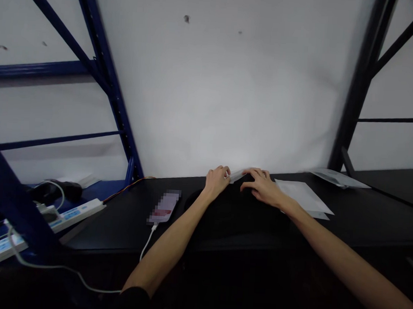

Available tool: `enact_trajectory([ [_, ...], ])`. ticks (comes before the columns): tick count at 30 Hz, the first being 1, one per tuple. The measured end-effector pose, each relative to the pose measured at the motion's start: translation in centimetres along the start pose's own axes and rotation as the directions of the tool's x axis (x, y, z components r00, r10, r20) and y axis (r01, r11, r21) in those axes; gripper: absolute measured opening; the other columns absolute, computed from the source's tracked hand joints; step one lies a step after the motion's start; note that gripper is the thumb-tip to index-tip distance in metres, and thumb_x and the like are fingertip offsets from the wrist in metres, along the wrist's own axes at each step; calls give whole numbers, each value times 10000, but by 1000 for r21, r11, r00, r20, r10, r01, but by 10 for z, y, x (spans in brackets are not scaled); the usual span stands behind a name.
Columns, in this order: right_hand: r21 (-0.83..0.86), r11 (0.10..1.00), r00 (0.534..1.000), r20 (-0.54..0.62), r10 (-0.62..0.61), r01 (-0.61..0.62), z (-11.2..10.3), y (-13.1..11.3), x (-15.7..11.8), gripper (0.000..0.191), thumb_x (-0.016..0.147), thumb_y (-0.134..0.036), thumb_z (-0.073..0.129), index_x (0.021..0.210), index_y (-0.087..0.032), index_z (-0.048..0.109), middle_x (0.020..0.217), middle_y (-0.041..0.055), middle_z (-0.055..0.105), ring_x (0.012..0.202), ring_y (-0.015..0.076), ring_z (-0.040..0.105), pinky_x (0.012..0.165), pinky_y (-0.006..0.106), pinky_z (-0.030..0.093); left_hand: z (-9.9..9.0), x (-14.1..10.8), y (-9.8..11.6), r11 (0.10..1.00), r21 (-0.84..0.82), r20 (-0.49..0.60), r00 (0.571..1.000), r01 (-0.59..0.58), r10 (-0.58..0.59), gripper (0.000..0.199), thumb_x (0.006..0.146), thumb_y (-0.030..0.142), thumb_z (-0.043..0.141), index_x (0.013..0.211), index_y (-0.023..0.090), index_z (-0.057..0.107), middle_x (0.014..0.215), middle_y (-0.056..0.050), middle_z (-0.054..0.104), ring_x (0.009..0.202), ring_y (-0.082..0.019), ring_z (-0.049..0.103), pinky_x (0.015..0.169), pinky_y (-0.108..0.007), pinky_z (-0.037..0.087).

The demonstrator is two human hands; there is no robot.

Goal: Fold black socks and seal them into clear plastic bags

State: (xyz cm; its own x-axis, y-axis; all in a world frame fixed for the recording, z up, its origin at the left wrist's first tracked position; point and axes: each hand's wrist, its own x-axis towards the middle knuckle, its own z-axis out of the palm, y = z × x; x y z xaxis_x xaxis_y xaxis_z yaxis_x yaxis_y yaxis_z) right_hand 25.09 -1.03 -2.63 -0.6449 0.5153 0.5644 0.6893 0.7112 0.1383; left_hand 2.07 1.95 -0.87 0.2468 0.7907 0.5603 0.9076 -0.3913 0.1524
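Note:
Near the back edge of the black tabletop point(125, 229), a thin, whitish, translucent sheet or bag point(238, 175) lies between my two hands. My left hand point(218, 181) is closed on its left end, fingers curled. My right hand point(262, 187) hovers over or touches the right end with its fingertips, thumb held apart from the fingers. Whether any fingers lie beneath it I cannot tell. To the right of my right hand rest white sheets or flat bags point(300, 195), one overlapping another.
A phone point(166, 207) on a white cable lies left of my left forearm. Farther left are power strips point(80, 213) with plugs and a blue rack post point(109, 83). Another flat white packet point(340, 178) lies at the back right by a dark post point(357, 84). A white wall stands behind.

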Motion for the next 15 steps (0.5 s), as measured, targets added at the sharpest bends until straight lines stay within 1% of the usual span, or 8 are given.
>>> enact_trajectory([
  [2, 40, 985, 984, -51, 169, -167, 9, 2, -2, 540, 792, -70, 631, 1256, -345, 646, 1440, 111, 418, 1304, 361, 443, 1022, 538, 416, 0, 0, 0, 1000, -5, -4, 1000, -3, 3, 201, 896, 183, 590, 1067, 251, 669, 1026, -43, 690, 907, -221, 648, 868, -347, 430],
  [3, 76, 960, 959, -73, 274, -269, 13, 3, -3, 586, 803, -144, 674, 1348, -336, 582, 1410, 134, 412, 1270, 361, 468, 1000, 518, 446, 1, 0, 1, 1000, -7, -6, 1000, -4, 4, 203, 897, 183, 587, 1069, 251, 670, 1028, -45, 689, 912, -223, 648, 873, -350, 432],
  [5, 153, 876, 877, -85, 473, -458, 20, 5, -5, 727, 806, -325, 735, 1471, -298, 445, 1335, 159, 423, 1190, 352, 528, 937, 475, 499, 1, 1, 1, 1000, -10, -12, 1000, -3, 3, 200, 900, 185, 581, 1065, 250, 674, 1033, -49, 689, 917, -225, 648, 884, -355, 433],
  [7, 198, 783, 793, -43, 608, -589, 22, 8, -5, 806, 803, -471, 736, 1494, -263, 377, 1279, 157, 464, 1077, 328, 598, 867, 441, 528, 1, 1, 1, 1000, -11, -19, 1000, -1, 0, 193, 900, 189, 579, 1058, 246, 676, 1043, -53, 690, 911, -225, 649, 887, -360, 434],
  [9, 213, 715, 739, 54, 672, -666, 19, 10, -5, 820, 819, -554, 702, 1480, -221, 350, 1165, 138, 560, 939, 298, 648, 801, 414, 532, 2, 1, 1, 1000, -10, -26, 1000, 2, -2, 191, 898, 189, 577, 1054, 241, 675, 1037, -53, 693, 891, -226, 650, 877, -363, 438],
  [11, 214, 668, 700, 157, 697, -713, 16, 10, -4, 782, 862, -589, 648, 1461, -183, 349, 976, 96, 643, 836, 282, 667, 763, 390, 521, 2, 1, 0, 1000, -6, -29, 1000, 3, -4, 187, 897, 191, 576, 1049, 237, 675, 1023, -53, 695, 878, -229, 650, 867, -366, 441],
  [13, 237, 641, 683, 214, 698, -730, 13, 9, -2, 702, 933, -573, 568, 1462, -166, 352, 816, 59, 670, 791, 273, 680, 750, 366, 512, 1, 0, 0, 1000, -1, -27, 1000, 6, -6, 182, 903, 197, 575, 1049, 236, 677, 1028, -57, 696, 890, -230, 652, 875, -367, 440],
  [15, 285, 615, 677, 256, 690, -735, 12, 5, 0, 647, 995, -535, 486, 1496, -157, 326, 721, 40, 681, 724, 253, 686, 732, 345, 518, 0, 0, 1, 1000, -1, -24, 1000, 14, -14, 183, 907, 200, 574, 1054, 237, 678, 1049, -61, 696, 903, -228, 654, 891, -366, 438],
])
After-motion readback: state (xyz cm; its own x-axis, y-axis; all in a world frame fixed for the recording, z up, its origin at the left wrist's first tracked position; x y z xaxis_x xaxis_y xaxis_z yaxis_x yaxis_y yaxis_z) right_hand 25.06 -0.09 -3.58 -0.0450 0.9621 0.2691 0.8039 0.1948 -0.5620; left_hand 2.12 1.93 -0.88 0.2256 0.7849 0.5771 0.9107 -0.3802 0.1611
